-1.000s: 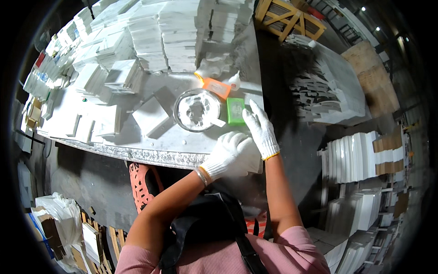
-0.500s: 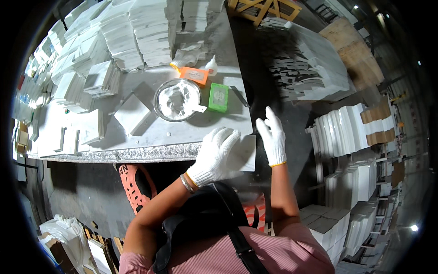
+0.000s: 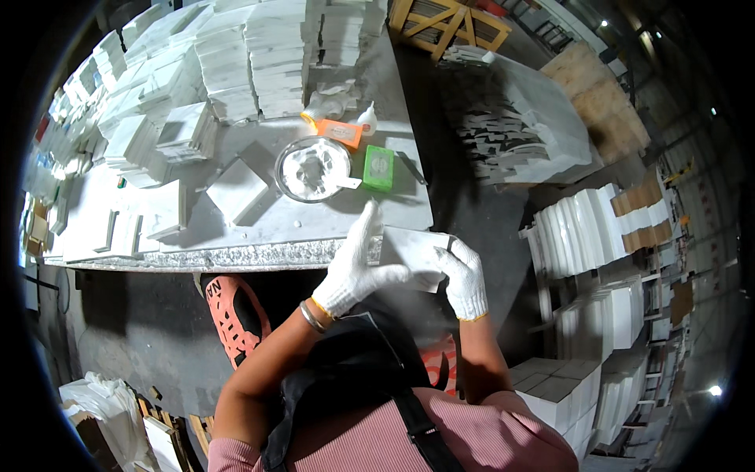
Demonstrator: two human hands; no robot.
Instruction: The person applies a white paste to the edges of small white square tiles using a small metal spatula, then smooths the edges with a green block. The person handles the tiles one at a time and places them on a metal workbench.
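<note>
A white marble tile (image 3: 410,247) lies at the table's near right corner, in front of me. My gloved right hand (image 3: 462,277) has its fingers curled round the tile's right edge. Along the left side of the tile is my gloved left hand (image 3: 354,269), fingers stretched forward and thumb spread toward the tile; whether its palm touches the edge I cannot tell. Beyond the hands stand a bowl of white paste (image 3: 313,168) with a scraper (image 3: 348,182) in it, a green box (image 3: 379,168), an orange box (image 3: 340,134) and a small white squeeze bottle (image 3: 367,118).
Another tile (image 3: 237,191) lies left of the bowl. Tall tile stacks (image 3: 275,59) fill the back of the table (image 3: 299,224). A dark flat tool (image 3: 411,167) rests at its right edge. Pallets of tiles (image 3: 578,232) stand on the right.
My right hand has come down and left from the air onto the tile's right edge. The left hand has turned, its fingers now extended and thumb apart beside the tile.
</note>
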